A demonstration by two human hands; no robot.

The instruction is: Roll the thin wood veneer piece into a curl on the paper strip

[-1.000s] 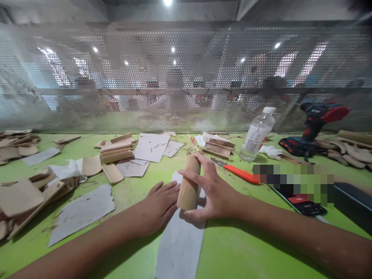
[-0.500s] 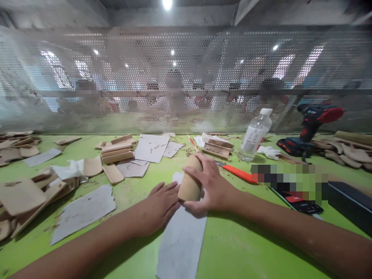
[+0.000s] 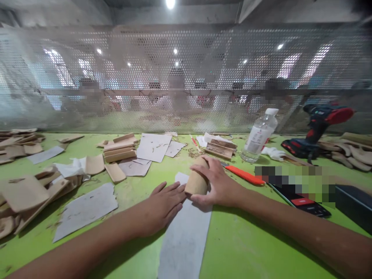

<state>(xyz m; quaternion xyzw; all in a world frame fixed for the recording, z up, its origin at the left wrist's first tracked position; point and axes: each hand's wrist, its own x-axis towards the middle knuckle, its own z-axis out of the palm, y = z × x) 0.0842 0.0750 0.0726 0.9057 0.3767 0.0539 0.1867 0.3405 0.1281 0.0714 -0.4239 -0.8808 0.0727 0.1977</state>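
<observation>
My right hand (image 3: 219, 182) is wrapped round a curved piece of bamboo (image 3: 198, 181), fingers over its far side and thumb at its near edge. The bamboo piece sits on a long pale grey paper strip (image 3: 184, 240), which looks like sandpaper with its back up or worn; I cannot tell which. My left hand (image 3: 162, 205) lies flat, palm down, with fingers outstretched. Its fingertips rest at the strip's left edge, close beside the bamboo's lower left end. The bamboo's underside is hidden.
An orange utility knife (image 3: 245, 175), a phone (image 3: 302, 203) and a dark box (image 3: 354, 205) lie to the right. Behind them stand a water bottle (image 3: 260, 135) and a cordless drill (image 3: 316, 130). Bamboo pieces (image 3: 26, 193) are heaped left. A perforated metal screen (image 3: 139, 112) closes the back.
The bamboo piece and my right hand have shifted slightly right along with the whole view, and a little away from my left fingers. My left hand stays flat.
</observation>
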